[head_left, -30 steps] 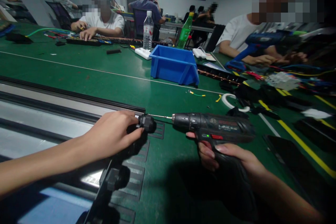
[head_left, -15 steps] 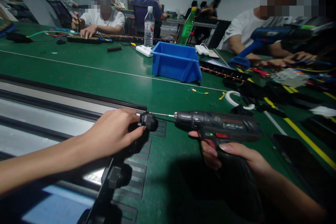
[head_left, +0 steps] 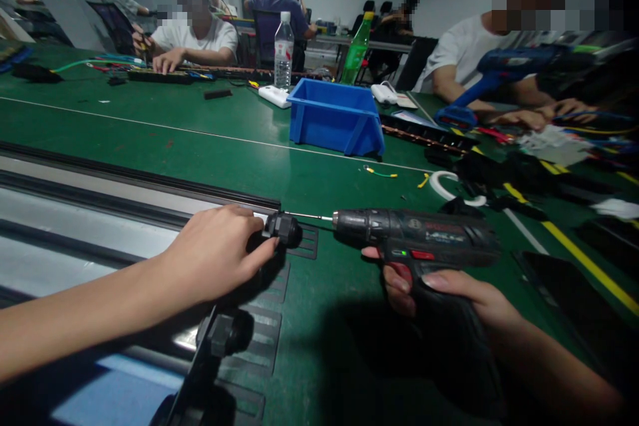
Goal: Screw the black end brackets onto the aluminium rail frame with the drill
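Observation:
My right hand (head_left: 449, 293) is wrapped round the grip of a black and red cordless drill (head_left: 424, 229), a finger on its red trigger. The drill lies level, and its long thin bit (head_left: 312, 217) points left to the top corner of a black end plate (head_left: 192, 373). Black cable glands (head_left: 283, 229) stick out of that plate. My left hand (head_left: 214, 253) is closed at the plate's far corner, thumb against the nearest gland; its fingertips are partly hidden. Behind the plate stretches a long silver and black metal housing (head_left: 94, 213).
A blue bin (head_left: 334, 120) stands ahead on the green table, with a water bottle (head_left: 284, 53) and a green bottle (head_left: 357, 50) behind it. At right lie a white tape roll (head_left: 439, 180), a dark phone-like slab (head_left: 564, 299) and a blue drill (head_left: 499, 73). Co-workers sit across the table.
Both hands, the drill and the housing keep nearly the same places. Only a slight shift of the whole view shows.

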Tool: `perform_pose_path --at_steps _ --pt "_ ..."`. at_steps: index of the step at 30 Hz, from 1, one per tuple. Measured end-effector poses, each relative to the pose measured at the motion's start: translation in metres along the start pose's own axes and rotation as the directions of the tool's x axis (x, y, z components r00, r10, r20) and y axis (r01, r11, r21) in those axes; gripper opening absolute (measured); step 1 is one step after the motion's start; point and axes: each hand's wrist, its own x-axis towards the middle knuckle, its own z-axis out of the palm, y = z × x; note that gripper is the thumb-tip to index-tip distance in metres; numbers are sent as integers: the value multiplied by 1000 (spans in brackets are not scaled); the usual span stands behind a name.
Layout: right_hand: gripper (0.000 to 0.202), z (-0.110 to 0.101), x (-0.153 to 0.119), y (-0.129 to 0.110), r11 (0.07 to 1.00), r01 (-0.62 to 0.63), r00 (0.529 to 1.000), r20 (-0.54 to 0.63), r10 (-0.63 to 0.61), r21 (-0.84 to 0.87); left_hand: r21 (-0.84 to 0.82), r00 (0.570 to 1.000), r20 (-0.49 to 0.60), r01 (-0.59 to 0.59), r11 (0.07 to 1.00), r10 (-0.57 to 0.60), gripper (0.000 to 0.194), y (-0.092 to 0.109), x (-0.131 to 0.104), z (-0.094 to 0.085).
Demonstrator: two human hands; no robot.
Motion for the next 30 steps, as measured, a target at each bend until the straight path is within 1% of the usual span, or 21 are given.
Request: perform_pose_path --at_steps 5,7,10,13,18,23,26,30 --pt "53 -1 -1 -2 999 -34 999 -33 33 -16 34 999 35 18 999 -19 52 1 0 0" --pt "53 2 0 -3 999 -9 999 -36 8 -37 18 999 42 1 1000 -2 51 0 0 0" --pt "50 6 3 -3 999 27 1000 4 -27 -31 -3 999 46 -18 1000 18 49 0 1 0" --pt "43 6 5 -2 1000 14 999 51 -13 -4 -7 999 47 -21 1000 21 49 0 1 -1" --pt "51 4 3 -1 999 20 999 35 -19 -29 -29 998 62 -31 999 33 49 -1 2 -1" --pt "50 5 2 -1 1000 4 1000 31 -4 12 -33 998 50 -38 999 40 48 -2 2 0" --pt "53 1 2 -1 1000 -4 1000 19 4 7 -28 997 54 -47 999 49 46 -2 2 0" --pt "58 -6 3 0 1000 -4 999 44 4 15 -11 998 35 -50 999 50 44 -1 3 1"
